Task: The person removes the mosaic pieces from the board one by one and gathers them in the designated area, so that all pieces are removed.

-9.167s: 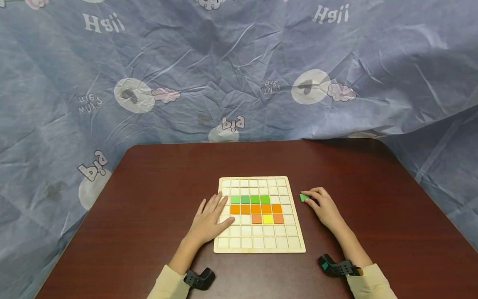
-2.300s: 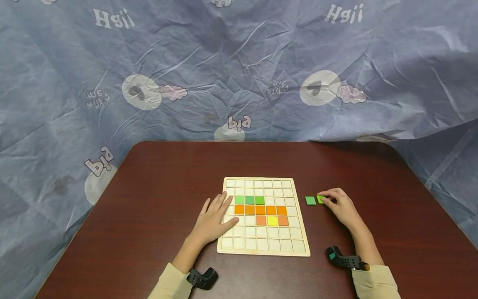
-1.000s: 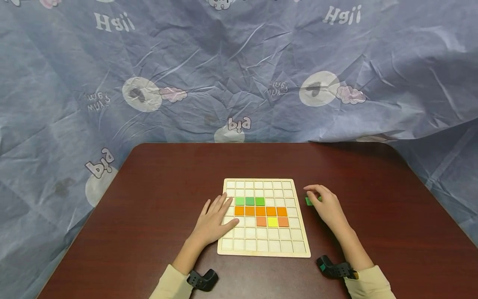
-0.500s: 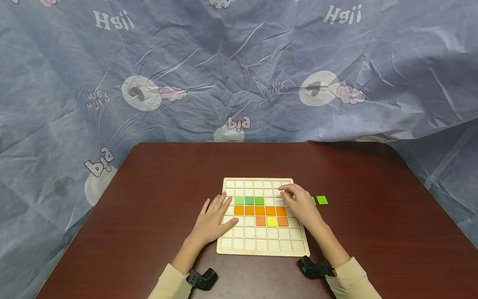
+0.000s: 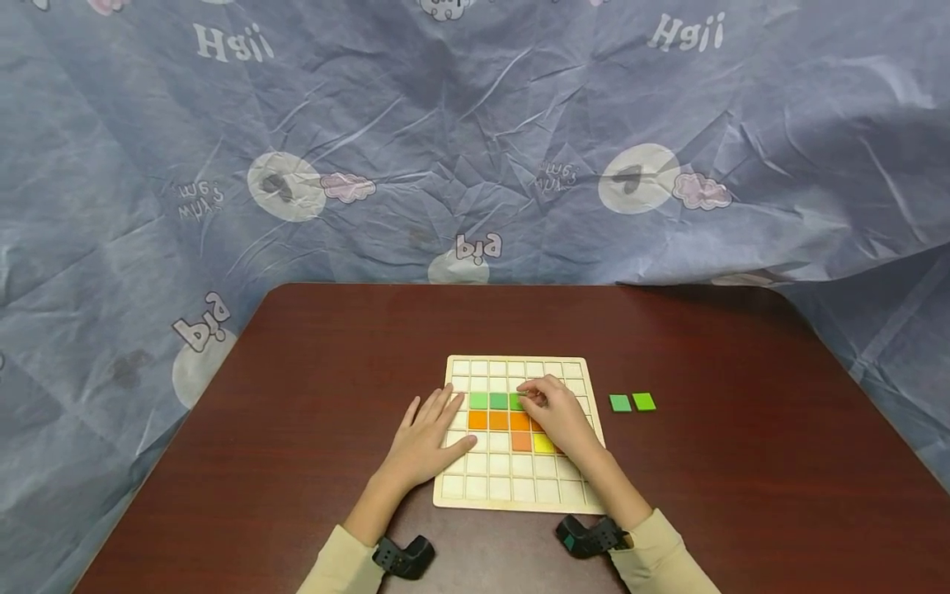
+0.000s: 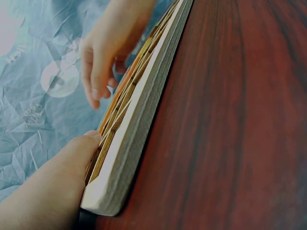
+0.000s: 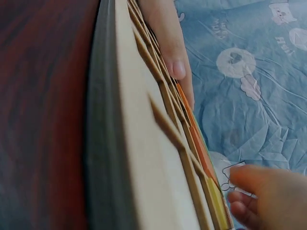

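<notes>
A pale wooden grid board (image 5: 475, 501) lies on the table. My left hand (image 5: 419, 437) rests spread on its left edge, thumb over the cells. My right hand (image 5: 557, 412) is over the board, index finger and thumb apart at a green tile (image 5: 515, 403) in the third row; no lifted tile shows between them. Left of that tile sit a light green tile (image 5: 478, 401) and a teal-green tile (image 5: 498, 401). Below are orange tiles (image 5: 499, 421), a salmon tile (image 5: 522, 442) and a yellow tile (image 5: 544, 444). The right hand hides some cells. In the left wrist view its fingers (image 6: 98, 79) hang downward.
Two loose tiles, a teal-green one (image 5: 620, 403) and a lime one (image 5: 644, 402), lie side by side on the dark red table (image 5: 356, 346), right of the board. A blue patterned cloth (image 5: 416, 165) hangs behind the table. Each wrist wears a black camera band (image 5: 404, 558).
Earlier, the right hand put a lime tile beside the teal-green one on the table. Since then it has moved left over the board to the green tile. The left hand has stayed put.
</notes>
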The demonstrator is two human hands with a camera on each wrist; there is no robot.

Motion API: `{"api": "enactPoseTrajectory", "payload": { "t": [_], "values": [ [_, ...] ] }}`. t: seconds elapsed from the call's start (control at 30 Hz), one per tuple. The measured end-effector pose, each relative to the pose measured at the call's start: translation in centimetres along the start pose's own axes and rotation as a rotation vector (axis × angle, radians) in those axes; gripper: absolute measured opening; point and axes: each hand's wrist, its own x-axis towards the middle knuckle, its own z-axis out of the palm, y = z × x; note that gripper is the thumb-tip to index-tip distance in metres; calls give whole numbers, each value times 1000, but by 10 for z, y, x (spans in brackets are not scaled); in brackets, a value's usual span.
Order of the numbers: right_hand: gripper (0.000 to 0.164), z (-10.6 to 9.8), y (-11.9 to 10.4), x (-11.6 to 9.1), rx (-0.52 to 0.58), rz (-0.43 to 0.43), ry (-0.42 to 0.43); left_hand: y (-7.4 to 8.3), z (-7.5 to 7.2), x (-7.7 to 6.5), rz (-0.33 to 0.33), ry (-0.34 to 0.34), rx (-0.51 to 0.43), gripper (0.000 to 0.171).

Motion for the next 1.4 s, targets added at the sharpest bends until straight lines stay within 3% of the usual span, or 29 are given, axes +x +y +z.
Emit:
{"api": "enactPoseTrajectory", "payload": {
  "t": [0.23,1.4],
  "values": [
    [17,10,8,0,-2,-3,21,0,0,-2,1,13,-1,72],
    [17,8,11,0,2,-15,21,2,0,-1,-4,2,5,72]
  ]
}}
